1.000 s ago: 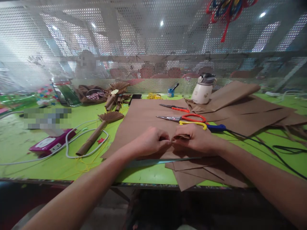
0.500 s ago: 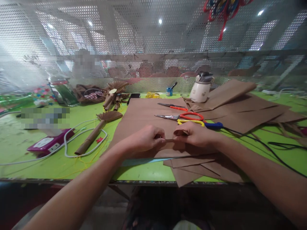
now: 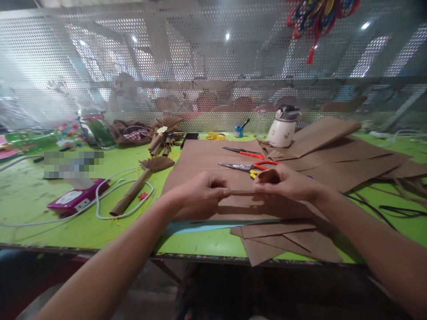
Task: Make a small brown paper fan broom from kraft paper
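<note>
Between my two hands a narrow strip of brown paper (image 3: 243, 192) is stretched level. My left hand (image 3: 208, 191) pinches its left end, fingers curled. At the other end my right hand (image 3: 283, 181) pinches it too, with a curled part of brown paper showing at its fingers. Under both hands lies a large brown paper sheet (image 3: 200, 155). Just beyond my right hand are scissors with red and yellow handles (image 3: 236, 167), partly covered by the hand. A second pair of scissors with orange handles (image 3: 243, 152) rests farther back on the sheet.
Left are a fan-topped paper roll (image 3: 131, 193), a purple power strip (image 3: 78, 196) and a white cable (image 3: 97, 202). A white flask (image 3: 283, 129) stands behind, near stacked brown paper (image 3: 353, 155). Cut paper pieces (image 3: 263, 244) overhang the green table's (image 3: 200, 242) front edge.
My right hand has moved right, away from my left, so a longer stretch of the strip shows between them. The camera view has shifted slightly.
</note>
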A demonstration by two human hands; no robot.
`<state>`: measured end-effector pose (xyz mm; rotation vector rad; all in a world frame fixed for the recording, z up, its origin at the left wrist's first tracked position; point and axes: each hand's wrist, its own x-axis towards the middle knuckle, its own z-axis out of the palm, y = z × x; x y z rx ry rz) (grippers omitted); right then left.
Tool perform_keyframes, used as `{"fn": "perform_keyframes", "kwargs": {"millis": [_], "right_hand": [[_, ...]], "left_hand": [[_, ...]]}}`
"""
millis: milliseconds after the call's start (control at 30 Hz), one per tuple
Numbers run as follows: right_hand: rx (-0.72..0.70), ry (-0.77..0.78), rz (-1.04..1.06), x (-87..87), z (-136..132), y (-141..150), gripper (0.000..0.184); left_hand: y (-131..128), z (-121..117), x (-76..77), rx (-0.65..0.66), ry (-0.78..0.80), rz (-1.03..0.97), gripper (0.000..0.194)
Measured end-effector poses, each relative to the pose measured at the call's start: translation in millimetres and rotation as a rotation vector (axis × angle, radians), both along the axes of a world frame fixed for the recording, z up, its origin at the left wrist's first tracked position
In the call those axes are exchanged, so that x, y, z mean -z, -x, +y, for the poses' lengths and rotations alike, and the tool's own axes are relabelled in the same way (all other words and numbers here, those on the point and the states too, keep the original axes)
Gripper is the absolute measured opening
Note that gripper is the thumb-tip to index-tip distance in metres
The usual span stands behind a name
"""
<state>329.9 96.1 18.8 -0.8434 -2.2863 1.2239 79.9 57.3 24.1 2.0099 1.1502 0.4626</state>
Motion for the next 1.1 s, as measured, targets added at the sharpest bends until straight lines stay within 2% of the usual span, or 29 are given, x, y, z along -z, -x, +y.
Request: {"fn": "perform_keyframes", "kwargs": {"millis": [67, 133, 200, 300, 400, 500, 567, 633, 733, 767, 833, 900, 967, 1100], "right_hand": [[0.11, 0.073, 0.173, -1.1, 0, -3, 0.027], [0.161, 0.143, 0.31, -0.8, -2, -3, 0.023], [0.106, 0.205, 0.359, -0.3, -9, 0, 0.025], [-0.049, 0.308, 0.322, -1.2, -22, 10, 0.031], [-0.141, 0.326, 0.372, -2.1, -30, 21, 0.018], [-0.072, 0.318, 0.469, -0.3, -32, 24, 0.012], [-0.002, 0.326, 0.461, 1.3, -30, 22, 0.013], [0.031, 0.292, 0.405, 2.0, -27, 20, 0.016], [0.003, 0.144, 0.19, 1.0, -22, 18, 0.019], [-0.004, 0.072, 0.103, 0.5, -21, 18, 0.022], [0.0, -0.075, -0.045, 0.1, -19, 19, 0.025], [0.012, -0.182, -0.144, 0.7, -18, 22, 0.026], [0.001, -0.238, -0.212, 2.8, -18, 24, 0.027], [0.013, -0.32, -0.272, 11.7, -15, 31, 0.031]], "left_hand": [[1, -1, -3.2, 0.016, 0.074, -0.133, 0.025], [0, -3, -4.9, 0.054, 0.152, -0.252, 0.025], [-3, -6, -3.5, 0.094, 0.255, -0.346, 0.025], [-7, -11, 3.3, 0.104, 0.473, -0.484, 0.023], [-10, -14, 10.1, 0.146, 0.64, -0.585, 0.024], [-14, -14, 14.7, 0.239, 0.688, -0.585, 0.028], [-15, -13, 16.9, 0.205, 0.702, -0.597, 0.031], [-15, -9, 17.6, 0.073, 0.651, -0.646, 0.029], [-12, -2, 14.1, -0.146, 0.434, -0.671, 0.026], [-11, 0, 12.1, -0.177, 0.364, -0.654, 0.028], [-12, 0, 8.3, -0.173, 0.244, -0.558, 0.031], [-15, -2, 6.0, -0.12, 0.127, -0.382, 0.03], [-19, -4, 6.1, -0.076, 0.009, -0.197, 0.026], [-21, -4, 10.3, -0.036, -0.135, 0.033, 0.024]]}}
